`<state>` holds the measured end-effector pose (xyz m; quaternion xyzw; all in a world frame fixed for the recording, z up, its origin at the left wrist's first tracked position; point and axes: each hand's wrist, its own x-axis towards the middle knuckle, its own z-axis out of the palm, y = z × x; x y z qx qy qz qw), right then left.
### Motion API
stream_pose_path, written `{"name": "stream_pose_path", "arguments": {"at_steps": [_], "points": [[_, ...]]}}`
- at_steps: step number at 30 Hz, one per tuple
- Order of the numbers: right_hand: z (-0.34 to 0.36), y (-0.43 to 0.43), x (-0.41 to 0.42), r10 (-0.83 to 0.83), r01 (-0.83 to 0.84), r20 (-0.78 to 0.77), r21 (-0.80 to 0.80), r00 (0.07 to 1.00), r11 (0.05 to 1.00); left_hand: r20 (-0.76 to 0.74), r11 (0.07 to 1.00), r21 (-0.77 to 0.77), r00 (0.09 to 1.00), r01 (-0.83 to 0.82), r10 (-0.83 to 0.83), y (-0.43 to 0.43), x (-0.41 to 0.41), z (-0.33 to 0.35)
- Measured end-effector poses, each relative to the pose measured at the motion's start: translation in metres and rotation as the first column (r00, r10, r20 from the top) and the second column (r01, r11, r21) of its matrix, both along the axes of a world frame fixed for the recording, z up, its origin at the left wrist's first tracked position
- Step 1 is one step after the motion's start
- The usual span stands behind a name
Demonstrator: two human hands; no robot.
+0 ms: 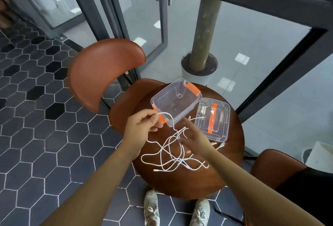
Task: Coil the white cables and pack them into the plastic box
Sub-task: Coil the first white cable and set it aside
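Head view, looking down. A round dark-brown wooden bench (189, 182) carries all the task items.

The loose white cables (173, 161) lie in a tangled heap on the near half of the bench, between the two forearms. We cannot count the separate cables.

The clear rectangular plastic box with orange latches (173, 101) sits open at the far edge of the bench, with nothing inside. Its clear lid with an orange handle strip (222, 119) lies flat just to the right of it.

The left hand (142, 124) is raised beside the near-left corner of the box. Its fingers (153, 117) and thumb pinch one cable close to its end. That strand arcs past the orange latch and drops into the heap.

The right hand (196, 140) is palm down over the tangle, fingers straight and loosely spread, gripping nothing. It is blurred, so we cannot tell whether it touches the cables.

A brown leather chair (100, 74) stands behind the bench on the left.
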<state>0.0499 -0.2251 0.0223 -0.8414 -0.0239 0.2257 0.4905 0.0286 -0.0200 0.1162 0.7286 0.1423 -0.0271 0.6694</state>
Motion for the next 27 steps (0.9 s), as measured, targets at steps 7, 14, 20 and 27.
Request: {"name": "stream_pose_path", "arguments": {"at_steps": [7, 14, 20, 27], "points": [[0.035, 0.024, 0.018, 0.089, -0.065, 0.088, -0.246, 0.992, 0.967, 0.257, 0.981, -0.193, 0.965, 0.001, 0.049, 0.008, 0.010, 0.055], [0.054, -0.024, 0.032, -0.167, 0.165, 0.010, -0.197, 0.986, 0.966, 0.463, 0.926, -0.368, 0.848, -0.083, 0.260, 0.047, 0.011, 0.108], [0.100, -0.022, 0.034, -0.002, 0.040, 0.124, -0.299, 0.992, 0.954, 0.283, 0.968, -0.241, 0.949, -0.069, 0.138, 0.018, 0.010, 0.081], [0.156, 0.020, 0.037, 0.259, -0.178, -0.290, 0.278, 0.921, 0.944, 0.277, 0.920, 0.306, 0.901, 0.246, -0.334, -0.020, -0.004, 0.062]]}}
